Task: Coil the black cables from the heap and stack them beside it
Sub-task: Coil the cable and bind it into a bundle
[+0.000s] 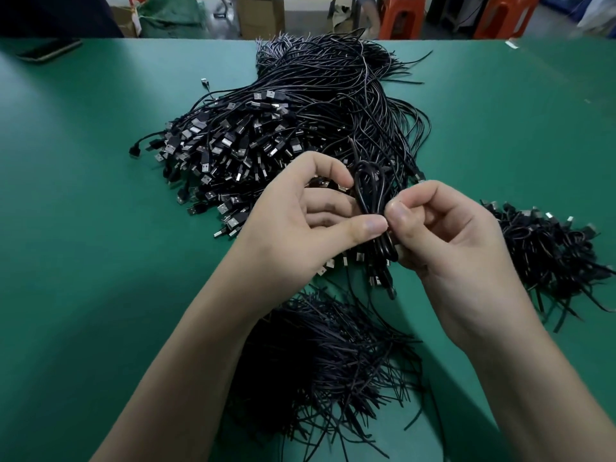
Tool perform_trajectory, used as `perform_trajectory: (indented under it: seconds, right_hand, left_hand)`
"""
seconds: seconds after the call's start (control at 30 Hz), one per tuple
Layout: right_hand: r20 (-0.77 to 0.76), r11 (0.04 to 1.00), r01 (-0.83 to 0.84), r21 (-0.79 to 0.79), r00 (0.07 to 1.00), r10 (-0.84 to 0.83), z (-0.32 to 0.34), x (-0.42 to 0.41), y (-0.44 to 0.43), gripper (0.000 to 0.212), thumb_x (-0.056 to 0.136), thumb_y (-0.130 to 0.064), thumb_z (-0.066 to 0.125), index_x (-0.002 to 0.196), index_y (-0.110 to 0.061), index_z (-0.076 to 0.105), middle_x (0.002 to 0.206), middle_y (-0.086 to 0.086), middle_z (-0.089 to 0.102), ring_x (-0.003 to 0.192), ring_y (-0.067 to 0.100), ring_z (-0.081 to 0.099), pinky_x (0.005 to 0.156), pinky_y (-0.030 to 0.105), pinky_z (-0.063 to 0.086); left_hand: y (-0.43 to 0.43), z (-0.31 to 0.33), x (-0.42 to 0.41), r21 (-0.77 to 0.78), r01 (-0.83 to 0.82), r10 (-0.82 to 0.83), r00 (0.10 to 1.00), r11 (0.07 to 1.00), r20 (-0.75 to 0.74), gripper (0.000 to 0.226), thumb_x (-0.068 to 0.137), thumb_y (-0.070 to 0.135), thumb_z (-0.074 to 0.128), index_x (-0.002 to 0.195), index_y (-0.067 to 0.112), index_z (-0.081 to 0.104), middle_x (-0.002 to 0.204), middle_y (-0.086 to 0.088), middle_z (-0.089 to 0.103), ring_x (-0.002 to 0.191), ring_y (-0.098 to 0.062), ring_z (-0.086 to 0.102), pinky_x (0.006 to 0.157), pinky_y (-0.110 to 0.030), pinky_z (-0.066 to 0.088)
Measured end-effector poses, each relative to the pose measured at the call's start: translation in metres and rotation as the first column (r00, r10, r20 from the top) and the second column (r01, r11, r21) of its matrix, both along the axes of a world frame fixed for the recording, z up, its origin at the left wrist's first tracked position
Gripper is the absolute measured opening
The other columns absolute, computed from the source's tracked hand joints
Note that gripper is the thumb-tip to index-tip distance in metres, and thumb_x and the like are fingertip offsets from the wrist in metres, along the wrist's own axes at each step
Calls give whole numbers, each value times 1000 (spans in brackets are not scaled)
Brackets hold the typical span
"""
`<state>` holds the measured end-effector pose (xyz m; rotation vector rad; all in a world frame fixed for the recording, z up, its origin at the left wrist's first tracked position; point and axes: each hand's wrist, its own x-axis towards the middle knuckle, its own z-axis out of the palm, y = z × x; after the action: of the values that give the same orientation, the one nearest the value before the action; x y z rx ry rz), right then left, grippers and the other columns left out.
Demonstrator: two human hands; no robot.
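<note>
A big heap of black USB cables (300,121) lies in the middle of the green table (83,211), plug ends fanned toward the left. Just in front of it, both hands hold one coiled black cable (368,191) upright as a narrow loop. My left hand (300,225) pinches the coil from the left with its thumb across the middle. From the right, my right hand (450,238) pinches the same spot with thumb and forefinger. The coil's plug end hangs below the hands. A stack of coiled cables (546,251) lies to the right.
A loose pile of thin black ties (333,355) lies near the front edge between my forearms. A dark phone (50,50) rests at the far left corner. Beyond the table stand orange stools (403,15), cardboard boxes and a green sack.
</note>
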<state>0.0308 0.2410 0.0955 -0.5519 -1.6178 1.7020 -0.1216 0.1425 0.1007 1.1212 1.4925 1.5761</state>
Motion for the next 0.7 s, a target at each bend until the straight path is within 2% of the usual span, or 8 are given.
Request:
perform_trajectory:
  seconds: [0.07, 0.17, 0.27, 0.33, 0.43, 0.47, 0.57, 0.7]
  right_hand:
    - [27, 987, 37, 157, 999, -41, 1, 1, 1, 10, 88, -26, 73, 79, -28, 70, 64, 0, 47, 61, 12, 40, 56, 19, 39]
    - [63, 927, 80, 365, 992, -110, 3, 2, 2, 14, 92, -23, 71, 80, -29, 67, 66, 11, 50, 59, 12, 44, 56, 20, 39]
    - [61, 920, 119, 374, 986, -153, 3, 2, 3, 15, 93, -19, 70, 81, -25, 66, 64, 9, 49, 57, 9, 43, 54, 18, 38]
    - [57, 940, 144, 308, 984, -169, 2, 1, 2, 14, 93, -21, 70, 80, -25, 66, 62, 4, 49, 57, 10, 44, 54, 19, 39]
    - [43, 987, 139, 82, 989, -143, 0, 0, -2, 13, 90, -26, 72, 78, -23, 69, 61, -6, 55, 56, 8, 46, 54, 18, 41]
    - [24, 993, 120, -19, 992, -120, 0, 0, -2, 13, 89, -27, 73, 78, -22, 69, 61, -6, 57, 55, 7, 45, 53, 18, 41]
    - [-21, 963, 95, -253, 994, -103, 0, -1, -3, 10, 81, -27, 71, 74, -21, 72, 61, -3, 58, 49, 4, 44, 50, 16, 40]
    - [-23, 903, 123, -412, 989, -145, -1, -4, -3, 8, 74, -24, 70, 68, -20, 74, 62, -4, 60, 53, 2, 52, 48, 14, 42]
  left_hand:
    - [-1, 0, -2, -31, 12, -11, 1000, 999, 24, 42, 78, 24, 85, 109, 22, 56, 80, 0, 72, 71, -12, 68, 69, -22, 53]
    - [1, -3, -2, -63, -4, 7, 999, 998, 49, 53, 75, 26, 86, 118, 25, 55, 83, 0, 75, 77, -14, 72, 76, -24, 55]
    - [3, -4, 3, -30, -6, 8, 998, 1000, 67, 62, 77, 18, 88, 130, 24, 56, 94, -5, 79, 85, -16, 74, 81, -29, 61]
    - [4, -2, 7, -1, 21, -21, 1000, 1000, -15, 43, 84, 12, 84, 123, 21, 69, 95, -3, 79, 82, -12, 72, 80, -28, 61]
    - [4, -3, 10, 41, -30, 38, 974, 999, -222, 19, 89, 15, 81, 106, 23, 79, 86, 9, 78, 66, -11, 61, 58, -32, 50]
    - [5, -5, 10, 78, -64, 85, 945, 995, -315, 16, 89, 17, 81, 103, 24, 80, 85, 11, 76, 66, -13, 61, 57, -33, 48]
    - [7, -6, 15, 213, -121, 222, 798, 970, -560, 14, 90, 16, 81, 94, 28, 75, 83, 9, 67, 78, -14, 62, 68, -16, 41]
    - [5, -8, 19, 148, -48, 111, 883, 988, -457, 19, 98, 11, 68, 106, 26, 77, 79, 5, 72, 70, -16, 68, 60, -27, 54]
